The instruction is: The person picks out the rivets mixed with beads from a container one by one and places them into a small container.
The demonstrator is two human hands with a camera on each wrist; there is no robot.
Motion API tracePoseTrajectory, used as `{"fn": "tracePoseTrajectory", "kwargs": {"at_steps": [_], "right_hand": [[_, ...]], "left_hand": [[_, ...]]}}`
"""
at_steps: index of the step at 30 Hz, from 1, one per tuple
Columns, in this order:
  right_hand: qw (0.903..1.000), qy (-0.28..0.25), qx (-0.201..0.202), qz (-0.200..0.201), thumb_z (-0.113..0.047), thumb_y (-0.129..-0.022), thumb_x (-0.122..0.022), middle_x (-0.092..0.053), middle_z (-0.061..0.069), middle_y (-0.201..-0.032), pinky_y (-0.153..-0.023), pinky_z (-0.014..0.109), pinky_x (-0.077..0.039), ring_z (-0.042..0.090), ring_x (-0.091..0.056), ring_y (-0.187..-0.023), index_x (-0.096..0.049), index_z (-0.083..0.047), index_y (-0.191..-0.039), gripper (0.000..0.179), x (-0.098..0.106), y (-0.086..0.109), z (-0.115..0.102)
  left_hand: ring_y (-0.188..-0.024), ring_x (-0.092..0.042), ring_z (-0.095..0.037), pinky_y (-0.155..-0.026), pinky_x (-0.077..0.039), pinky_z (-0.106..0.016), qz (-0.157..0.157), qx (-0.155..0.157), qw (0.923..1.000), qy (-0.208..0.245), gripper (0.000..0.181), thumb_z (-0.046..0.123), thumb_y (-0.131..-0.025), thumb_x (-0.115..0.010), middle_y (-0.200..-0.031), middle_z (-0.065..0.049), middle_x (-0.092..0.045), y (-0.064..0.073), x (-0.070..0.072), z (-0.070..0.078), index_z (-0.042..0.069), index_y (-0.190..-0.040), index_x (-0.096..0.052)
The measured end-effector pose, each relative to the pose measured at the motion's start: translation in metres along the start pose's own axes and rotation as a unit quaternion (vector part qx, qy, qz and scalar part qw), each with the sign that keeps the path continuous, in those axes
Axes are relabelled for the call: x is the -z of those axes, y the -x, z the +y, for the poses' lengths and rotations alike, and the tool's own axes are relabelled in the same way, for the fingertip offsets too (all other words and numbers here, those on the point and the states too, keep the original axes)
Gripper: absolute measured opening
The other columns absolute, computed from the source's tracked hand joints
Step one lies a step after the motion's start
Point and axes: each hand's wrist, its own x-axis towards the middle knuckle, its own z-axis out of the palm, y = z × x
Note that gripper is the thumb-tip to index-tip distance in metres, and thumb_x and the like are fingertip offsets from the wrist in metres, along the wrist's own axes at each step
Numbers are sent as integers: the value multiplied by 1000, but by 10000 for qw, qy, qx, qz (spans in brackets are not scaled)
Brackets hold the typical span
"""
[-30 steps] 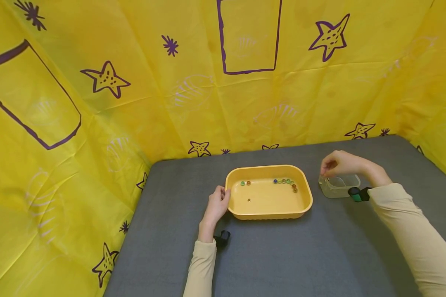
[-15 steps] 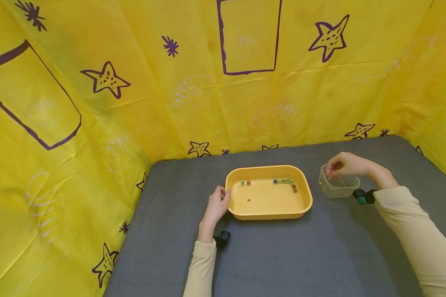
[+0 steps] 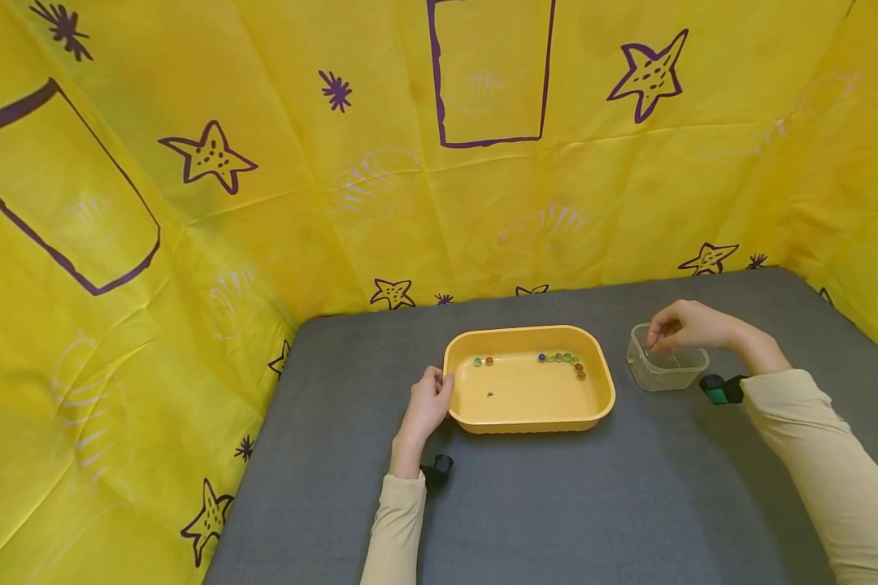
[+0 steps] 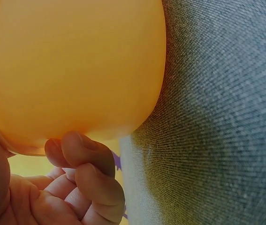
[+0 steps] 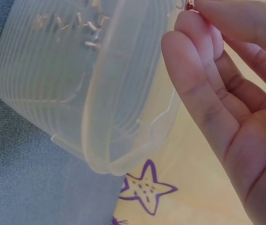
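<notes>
My left hand (image 3: pixel 426 404) grips the left end of a yellow plastic tray (image 3: pixel 527 426). In the left wrist view its curled fingers (image 4: pixel 88 150) press against the tray's outer wall. Marbles (image 3: pixel 558 357) in green, brown and blue lie along the tray's back and right side, with two more at the back left. A tiny gold-coloured piece (image 3: pixel 490 395) sits near the tray's front left. My right hand (image 3: pixel 684 327) is over a clear plastic container (image 3: pixel 666 379). Its thumb and forefinger pinch a small shiny metal piece (image 5: pixel 190 5), mostly hidden. Several small metal pieces (image 5: pixel 93 29) show through the container's wall.
A grey cloth-covered table (image 3: pixel 556 512) carries both containers, with a gap between them. Yellow patterned fabric (image 3: pixel 380 187) hangs behind and to the sides of the table. A black wrist mount (image 3: pixel 724 390) is close to the clear container's right side.
My right hand has moved a little right and slightly lower, from the clear container's left rim to over its opening. The left hand, the tray and the marbles have not moved.
</notes>
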Motion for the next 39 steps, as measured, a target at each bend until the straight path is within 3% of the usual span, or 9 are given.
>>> {"fn": "tracePoseTrajectory", "kwargs": {"at_steps": [14, 22, 39], "right_hand": [[9997, -82, -216, -25, -1, -82, -65, -63, 7, -74, -60, 30, -49, 18, -57, -63, -64, 3, -88, 8, 2, 2, -1], [9996, 91, -236, 102, -4, -82, -66, -63, 3, -73, -60, 30, -48, 14, -56, -62, -64, 1, -88, 9, 3, 4, 2], [9987, 211, -404, 228, -7, -82, -67, -62, 6, -74, -60, 29, -47, 14, -54, -62, -65, 0, -91, 12, 5, 5, 3]], "left_hand": [[-49, -48, -11, -48, -43, -25, 109, -382, 9992, 89, 23, 19, -97, -46, -64, -6, -54, 0, 0, -2, -3, -100, -49], [-49, -49, -11, -48, -43, -26, 101, -388, 9991, 106, 23, 19, -97, -46, -65, -7, -54, -1, 0, -2, -3, -101, -49], [-50, -48, -11, -49, -43, -26, 84, -332, 9994, 61, 23, 19, -97, -46, -66, -7, -54, -1, 0, -2, -4, -102, -49]]}}
